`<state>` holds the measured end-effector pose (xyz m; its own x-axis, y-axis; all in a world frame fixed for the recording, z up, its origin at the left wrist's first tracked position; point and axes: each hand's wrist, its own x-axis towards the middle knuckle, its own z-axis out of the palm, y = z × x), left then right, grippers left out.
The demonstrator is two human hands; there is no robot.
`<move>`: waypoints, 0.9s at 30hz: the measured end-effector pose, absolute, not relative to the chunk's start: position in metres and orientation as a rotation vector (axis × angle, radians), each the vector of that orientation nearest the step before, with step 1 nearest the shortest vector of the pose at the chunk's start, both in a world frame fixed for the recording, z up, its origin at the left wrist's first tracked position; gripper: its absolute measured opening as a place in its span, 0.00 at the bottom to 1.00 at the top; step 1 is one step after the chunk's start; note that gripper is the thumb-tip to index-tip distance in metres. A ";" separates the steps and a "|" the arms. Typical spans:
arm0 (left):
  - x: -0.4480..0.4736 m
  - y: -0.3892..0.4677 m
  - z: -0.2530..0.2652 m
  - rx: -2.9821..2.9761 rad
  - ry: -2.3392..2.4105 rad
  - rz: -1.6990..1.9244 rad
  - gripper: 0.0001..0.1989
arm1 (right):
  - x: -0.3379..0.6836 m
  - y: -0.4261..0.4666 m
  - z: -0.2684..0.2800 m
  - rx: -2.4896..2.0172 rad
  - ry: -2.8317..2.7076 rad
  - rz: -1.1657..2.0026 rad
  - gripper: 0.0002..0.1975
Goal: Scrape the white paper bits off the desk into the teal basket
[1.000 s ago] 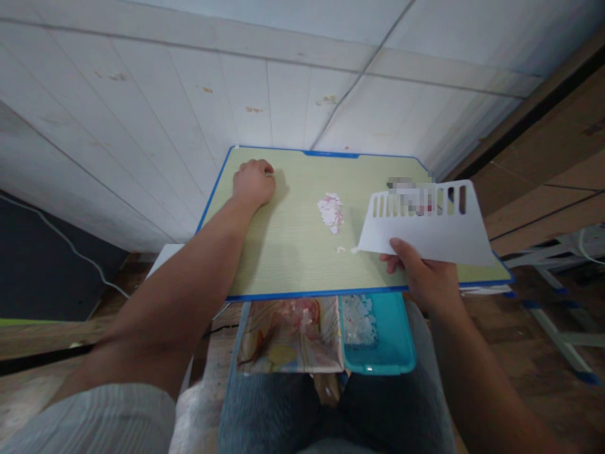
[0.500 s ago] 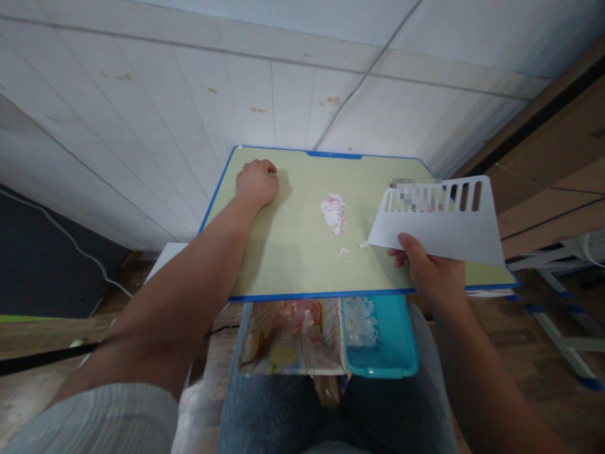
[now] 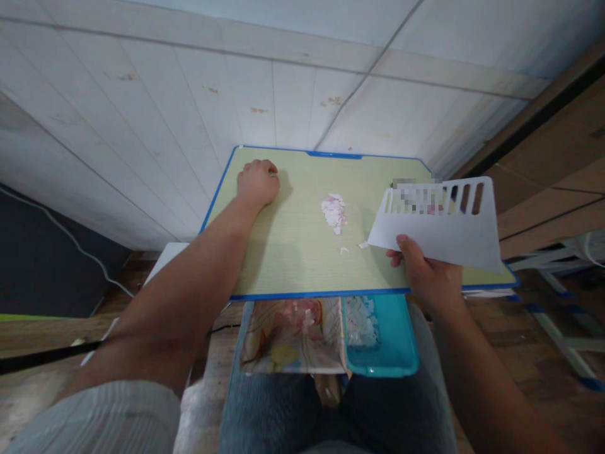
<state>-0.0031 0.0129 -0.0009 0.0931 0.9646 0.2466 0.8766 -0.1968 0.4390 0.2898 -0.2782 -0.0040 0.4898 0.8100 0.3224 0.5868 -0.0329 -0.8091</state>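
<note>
My left hand rests on the far left of the pale green board, with its fingers curled inward. What they hold, if anything, is hidden. My right hand pinches a white sheet with a row of slots by its lower edge, thumb on top. The sheet is tilted up above the right part of the board, and its slotted upper part is partly blurred out. Between my hands lies a small heap of white and pinkish paper bits. Two small loose scraps lie nearer the sheet.
Below the board's blue front edge, a turquoise tray sits over my lap with white pieces in it. Beside it is a patterned bag or lining. A white panelled wall with a cable stands behind; brown boxes are on the right.
My right hand and the slotted sheet have shifted very slightly to the left, and the sheet's right lower corner has dipped. My left hand stays in place.
</note>
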 end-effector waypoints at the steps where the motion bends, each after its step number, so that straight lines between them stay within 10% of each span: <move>1: -0.003 0.013 -0.001 2.183 1.870 0.728 0.22 | 0.290 -0.278 -0.005 -1.719 -1.184 0.279 0.22; 27: -0.004 0.011 -0.001 2.209 1.858 0.743 0.23 | 0.286 -0.282 -0.016 -1.632 -1.121 0.380 0.21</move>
<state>-0.0045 0.0109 -0.0011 0.1045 0.9580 0.2671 0.8781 -0.2149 0.4274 0.2863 -0.2819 -0.0156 0.5069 0.8141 0.2835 0.4740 0.0115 -0.8805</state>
